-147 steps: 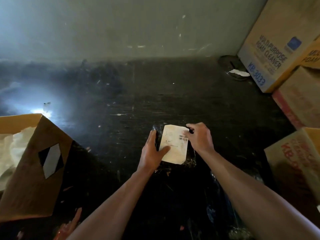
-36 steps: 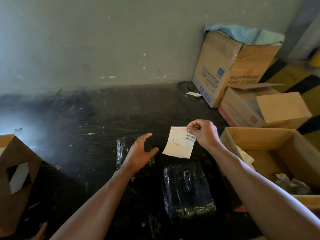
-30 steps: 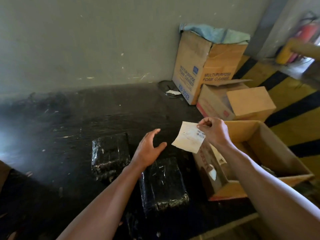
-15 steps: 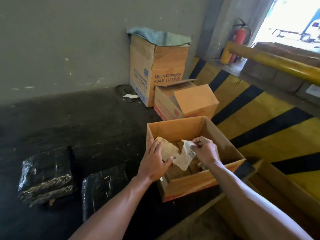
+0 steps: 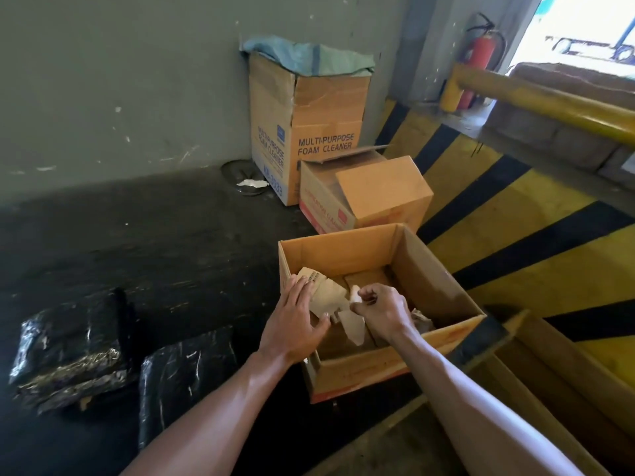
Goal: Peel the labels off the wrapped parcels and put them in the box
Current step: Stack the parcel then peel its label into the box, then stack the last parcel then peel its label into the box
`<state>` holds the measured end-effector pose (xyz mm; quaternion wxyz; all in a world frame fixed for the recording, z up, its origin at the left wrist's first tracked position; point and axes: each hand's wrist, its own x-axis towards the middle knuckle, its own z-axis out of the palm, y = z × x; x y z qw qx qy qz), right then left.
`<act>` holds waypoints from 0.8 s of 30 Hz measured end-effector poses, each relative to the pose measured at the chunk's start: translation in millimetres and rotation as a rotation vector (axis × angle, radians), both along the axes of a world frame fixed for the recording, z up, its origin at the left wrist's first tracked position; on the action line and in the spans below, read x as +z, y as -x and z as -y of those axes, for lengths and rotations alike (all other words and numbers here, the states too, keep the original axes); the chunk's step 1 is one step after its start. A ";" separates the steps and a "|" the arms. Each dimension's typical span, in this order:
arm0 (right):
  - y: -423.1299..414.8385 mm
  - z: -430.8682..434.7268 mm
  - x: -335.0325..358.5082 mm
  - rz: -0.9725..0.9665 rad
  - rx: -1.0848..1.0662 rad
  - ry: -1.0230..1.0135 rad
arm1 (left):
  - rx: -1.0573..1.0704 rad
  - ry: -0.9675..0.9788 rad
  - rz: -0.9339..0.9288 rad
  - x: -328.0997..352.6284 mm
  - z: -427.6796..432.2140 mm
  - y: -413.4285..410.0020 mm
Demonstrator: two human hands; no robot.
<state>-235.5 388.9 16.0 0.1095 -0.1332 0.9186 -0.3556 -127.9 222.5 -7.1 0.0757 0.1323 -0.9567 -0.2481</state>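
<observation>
An open cardboard box (image 5: pixel 439 269) stands on the dark floor at centre right. Both hands reach into it. My right hand (image 5: pixel 383 312) pinches a white label (image 5: pixel 354 326) that hangs down inside the box. My left hand (image 5: pixel 295 321) lies flat against other paper labels (image 5: pixel 324 293) stuck on the box's inner left wall, fingers spread. Two parcels wrapped in black plastic lie on the floor at lower left, one parcel (image 5: pixel 68 348) further left and the other parcel (image 5: pixel 185 376) beside my left forearm.
A tall foam cleaner box (image 5: pixel 309 132) and a smaller box (image 5: pixel 371 194) stand against the grey wall behind. Yellow and black floor stripes (image 5: pixel 515 235) run to the right. A yellow rail (image 5: pixel 549 101) and a red fire extinguisher (image 5: pixel 479 60) are at upper right.
The label was peeled from a parcel and carried right into the open box. My left hand let go of the parcel and moved to the box's left wall.
</observation>
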 end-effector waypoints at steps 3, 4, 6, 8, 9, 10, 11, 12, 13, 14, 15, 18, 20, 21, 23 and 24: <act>-3.8 0.1 -1.0 0.002 -0.014 0.003 | -0.008 -0.005 -0.005 -0.1 -0.2 -0.9; -4.7 0.4 -0.6 0.001 -0.022 0.005 | -0.007 -0.008 -0.006 0.1 -0.1 -1.5; -6.9 0.9 0.9 -0.002 -0.036 0.005 | -0.002 -0.016 -0.012 0.7 -0.2 -2.4; -8.8 0.1 1.3 -0.002 -0.035 0.011 | 0.002 -0.029 -0.013 2.8 -0.8 -3.1; -10.1 -0.5 1.7 -0.006 -0.029 0.011 | 0.006 -0.038 -0.013 4.4 -1.3 -3.5; -10.2 -1.0 0.8 -0.017 -0.020 0.015 | 0.014 -0.052 -0.016 6.1 -1.5 -4.4; -11.4 -1.2 1.9 -0.025 -0.016 0.014 | 0.024 -0.070 -0.024 8.1 -1.5 -5.8; -12.3 -1.2 3.0 -0.032 -0.012 0.013 | 0.037 -0.093 -0.032 10.8 -1.2 -7.8; -14.3 -0.7 6.1 -0.029 -0.012 0.011 | 0.051 -0.116 -0.040 13.4 0.0 -9.8; -15.5 0.6 9.0 -0.023 -0.008 0.014 | 0.068 -0.134 -0.050 16.5 2.2 -12.8; -16.9 2.8 12.5 -0.017 0.001 0.011 | 0.088 -0.148 -0.060 19.1 6.1 -15.9; -19.7 17.3 20.7 -0.024 0.065 0.034 | 0.167 -0.198 -0.096 28.6 28.5 -31.4; -27.2 36.8 30.1 -0.043 0.102 0.066 | 0.229 -0.218 -0.124 33.9 51.5 -48.3; -31.7 49.1 34.4 -0.058 0.111 0.081 | 0.263 -0.226 -0.137 35.6 64.4 -58.8; -38.1 78.7 36.9 -0.085 0.133 0.109 | 0.342 -0.234 -0.154 38.4 93.0 -82.3; -43.7 95.6 39.0 -0.085 0.142 0.129 | 0.385 -0.237 -0.156 39.6 107.9 -95.5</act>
